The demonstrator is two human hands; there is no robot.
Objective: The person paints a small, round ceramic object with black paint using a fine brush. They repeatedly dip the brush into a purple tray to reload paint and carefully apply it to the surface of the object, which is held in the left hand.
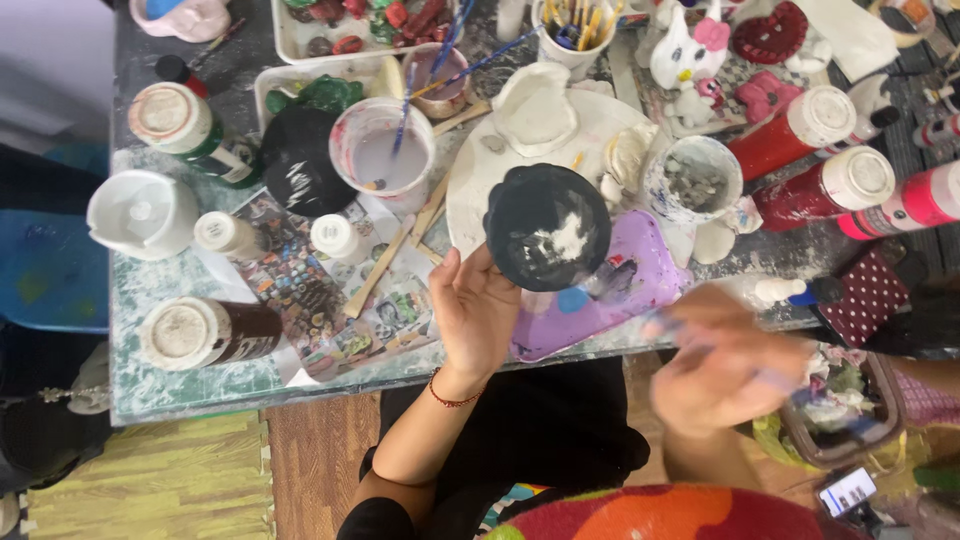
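Painting a round black piece held up over the bench.

Nearest, the right hand (725,375) is motion-blurred; its grip looks closed on a thin brush, though I cannot tell for sure. The left hand (475,310) cups the black disc (547,227) from below, fingers curled at its edge, above the purple palette (640,290). Judged best: steady the disc, load little paint. Beyond stand a rinse cup (383,147) and red paint bottles (800,130).

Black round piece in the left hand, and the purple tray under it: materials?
Black round piece: probably plaster or unglazed ceramic, matte black paint with bare white patches showing. Purple tray: looks like smooth moulded plastic, slightly glossy, paint-smeared. Left hand holds the piece from below.
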